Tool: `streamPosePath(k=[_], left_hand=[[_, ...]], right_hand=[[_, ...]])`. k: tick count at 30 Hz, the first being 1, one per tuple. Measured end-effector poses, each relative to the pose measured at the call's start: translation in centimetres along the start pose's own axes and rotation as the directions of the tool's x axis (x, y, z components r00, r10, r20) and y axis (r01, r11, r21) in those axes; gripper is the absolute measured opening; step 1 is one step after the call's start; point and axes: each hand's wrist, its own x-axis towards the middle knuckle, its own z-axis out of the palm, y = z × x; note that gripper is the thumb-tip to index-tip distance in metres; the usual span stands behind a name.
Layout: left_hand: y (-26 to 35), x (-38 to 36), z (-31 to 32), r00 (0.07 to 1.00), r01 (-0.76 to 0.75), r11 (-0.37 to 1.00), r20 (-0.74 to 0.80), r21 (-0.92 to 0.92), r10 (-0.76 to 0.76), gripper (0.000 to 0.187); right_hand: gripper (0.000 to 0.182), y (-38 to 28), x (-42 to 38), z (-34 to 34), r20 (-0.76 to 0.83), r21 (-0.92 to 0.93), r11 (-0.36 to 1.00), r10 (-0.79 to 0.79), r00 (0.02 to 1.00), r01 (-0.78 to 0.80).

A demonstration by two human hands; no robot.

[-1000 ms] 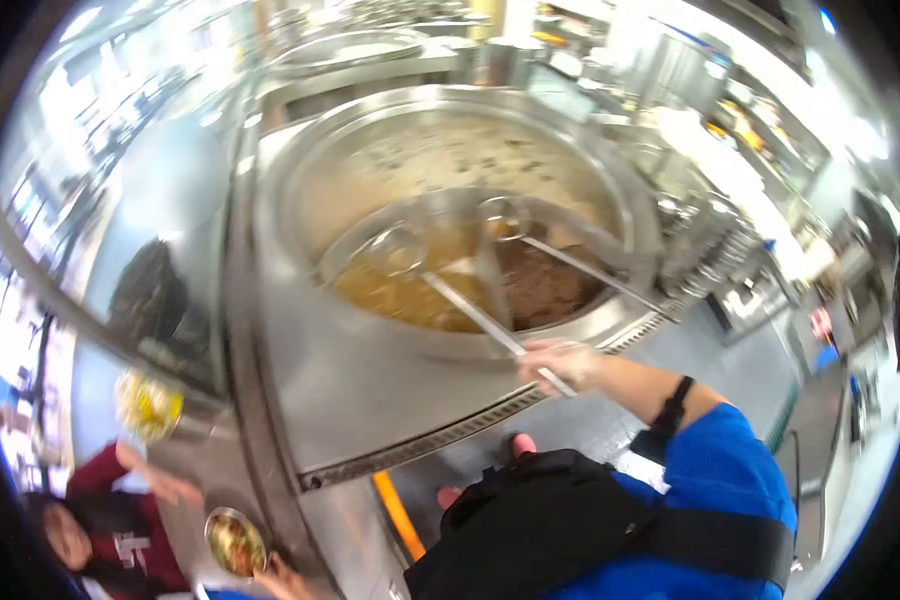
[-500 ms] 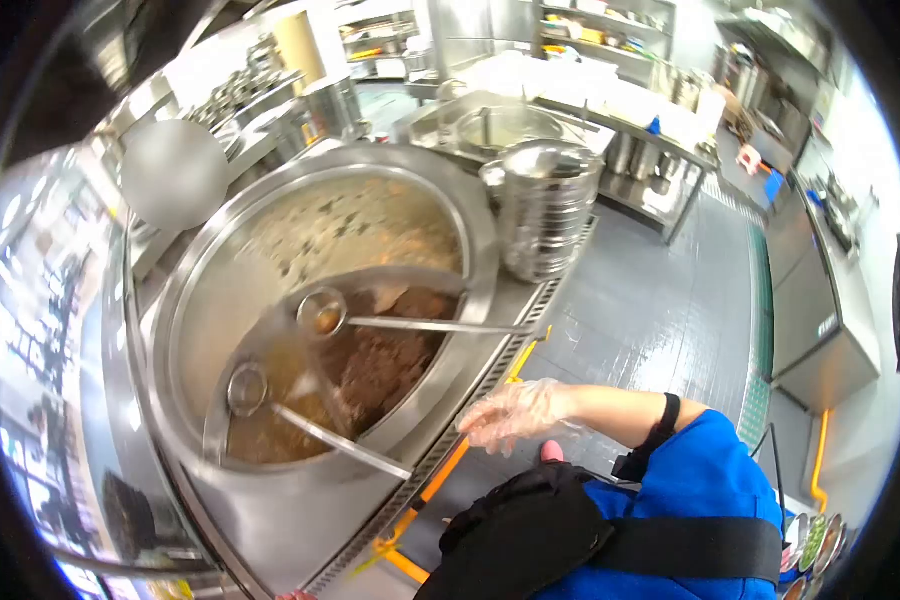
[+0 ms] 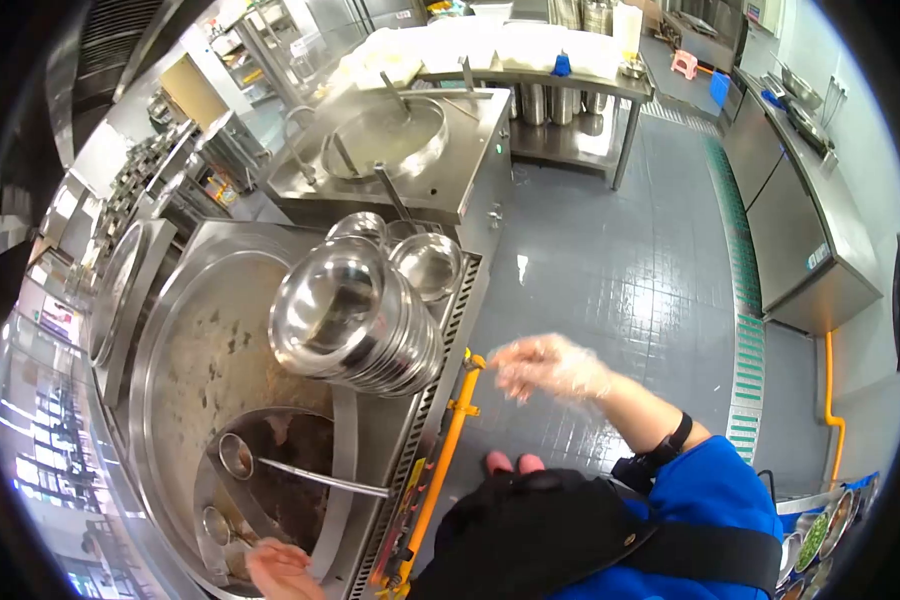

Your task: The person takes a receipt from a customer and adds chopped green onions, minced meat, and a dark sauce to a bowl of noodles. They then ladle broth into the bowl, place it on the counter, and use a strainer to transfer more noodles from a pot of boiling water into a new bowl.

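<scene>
My left hand (image 3: pixel 282 570), bare, comes in at the bottom edge over the handle of a ladle (image 3: pixel 216 526). Its fingers are curled at the handle; part of the grip is hidden. A second ladle (image 3: pixel 310 478) lies beside it, its bowl over a dark-filled section of the big round pot (image 3: pixel 150 420). My right hand (image 3: pixel 548 368) wears a clear plastic glove and hangs above the floor, right of the stove edge. Its fingers are loosely bent and apart, with nothing in them. A tall stack of metal bowls (image 3: pixel 335 310) leans on the pot's right side.
A yellow gas pipe (image 3: pixel 440 470) runs along the stove's front. Behind stands another cooker (image 3: pixel 300 190) with a round pot and upright handles. A steel worktable (image 3: pixel 580 75) is at the back, a long counter (image 3: pixel 805 190) at the right. Several food bowls (image 3: pixel 818 540) sit lower right.
The view has swung right, so the pot appears lower left. My left hand has come further into view, onto the ladle handle. My right hand has risen slightly, still empty.
</scene>
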Motion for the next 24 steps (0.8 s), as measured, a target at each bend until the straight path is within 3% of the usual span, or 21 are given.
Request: streamPosePath(k=[2,5,6,8,9,12,13,16,18,20,22,24], left_hand=[[0.2,2.9,-1.8,0.966,-0.077,0.996,0.251,0.034,0.066,0.043],[0.3,4.8,3.1,0.959,-0.145,0.983,0.23,-0.111,0.167,0.036],[0.9,4.3,5.7,0.936,-0.101,0.988,0.326,-0.116,0.134,0.031],[2.4,2.4,12.5,0.859,-0.027,0.993,0.505,-0.117,0.082,0.022],[2.4,2.3,15.8,0.761,-0.114,0.986,0.627,-0.121,0.165,0.02],[0.9,1.1,22.1,0.777,0.044,0.997,0.629,-0.056,0.001,0.022],[-0.4,1.4,22.9,0.743,0.129,0.992,0.664,-0.016,-0.086,0.028],[-7.6,2.8,27.0,0.582,0.146,0.989,0.81,-0.021,-0.069,0.031],[-10.8,2.7,33.2,0.706,0.209,0.971,0.669,0.116,-0.232,0.024],[-13.7,3.6,39.5,0.838,0.354,0.911,0.361,0.21,-0.409,0.023],[-16.9,5.2,43.4,0.868,0.457,0.844,0.07,0.28,-0.492,0.029],[-20.4,5.9,43.9,0.811,0.582,0.799,-0.181,0.152,-0.556,0.039]], right_hand=[[0.031,-1.2,-0.3,-2.7,-0.132,-0.058,0.998,0.012,0.991,-0.02],[0.028,-2.5,-0.6,-6.9,-0.286,-0.037,0.999,0.02,0.958,-0.032],[0.029,-3.3,-0.5,-8.3,-0.321,-0.028,0.997,0.054,0.946,-0.066],[0.029,-3.7,0.5,-12.0,-0.381,-0.029,0.995,0.076,0.921,-0.094],[0.028,-3.8,1.1,-13.9,-0.407,-0.023,0.994,0.087,0.909,-0.105],[0.026,-4.6,3.6,-19.5,-0.42,0.007,0.994,0.1,0.902,-0.107],[0.024,-4.6,4.8,-21.9,-0.4,0.027,0.994,0.111,0.91,-0.109],[0.024,-5.9,8.1,-27.8,-0.34,0.059,0.989,0.147,0.929,-0.135],[0.025,-7.0,9.8,-31.5,-0.288,0.01,0.984,0.173,0.942,-0.178],[0.026,-8.5,11.7,-34.8,-0.24,-0.023,0.982,0.179,0.954,-0.189],[0.026,-10.3,13.2,-38.0,-0.205,-0.057,0.98,0.173,0.963,-0.188],[0.027,-11.4,15.2,-40.7,-0.166,-0.062,0.981,0.172,0.971,-0.184]])
